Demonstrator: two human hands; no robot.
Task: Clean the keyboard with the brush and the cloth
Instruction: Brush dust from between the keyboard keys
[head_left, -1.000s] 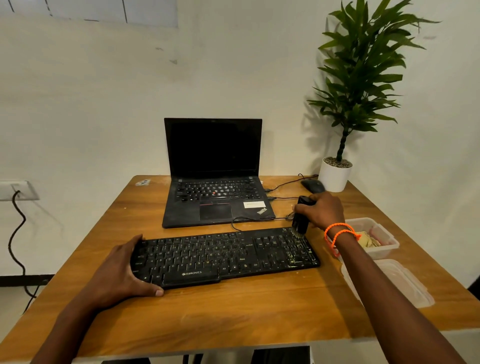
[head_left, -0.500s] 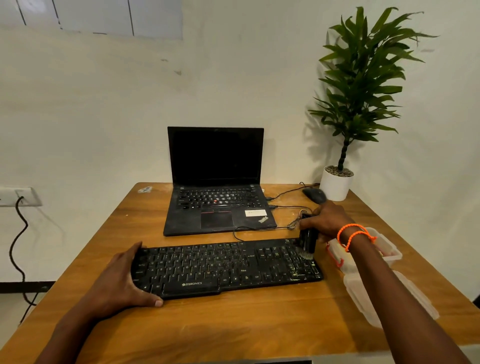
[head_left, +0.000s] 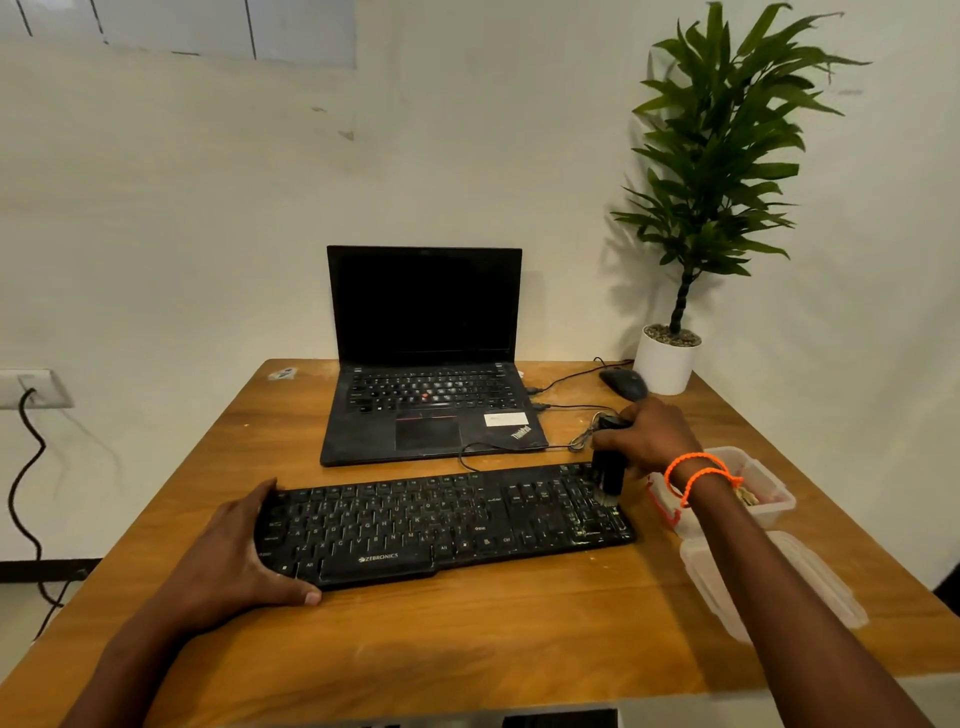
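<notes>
A black keyboard (head_left: 447, 519) is laid flat across the middle of a wooden table (head_left: 467, 639), and everything else is placed here relative to it. Its left end is gripped by the left hand (head_left: 234, 561): the fingers are wrapped around the far left edge and the thumb is stretched along the near edge, touching the table. A black brush (head_left: 608, 467) is held upright over the right end of the keyboard, above the number pad, with its bristles set down on the keys. The top of the brush is grasped by the right hand (head_left: 649, 436), whose fingers are curled around the handle. Two orange bands (head_left: 696, 470) are worn on the right wrist.

Just beyond the keyboard, an open black laptop (head_left: 426, 364) with a dark screen is placed, and a thin black cable (head_left: 498, 447) is run along the table between the two. Beyond the keyboard's right end, a black mouse (head_left: 623, 383) is seen, and next to it a white pot with a tall green plant (head_left: 711, 171). Just to the right of the keyboard, a clear plastic box (head_left: 769, 488) is set, partly hidden by the right forearm; its contents cannot be made out. Nearer than the box, still to the keyboard's right, a clear lid (head_left: 779, 587) is laid flat. The cloth cannot be told in this view.
</notes>
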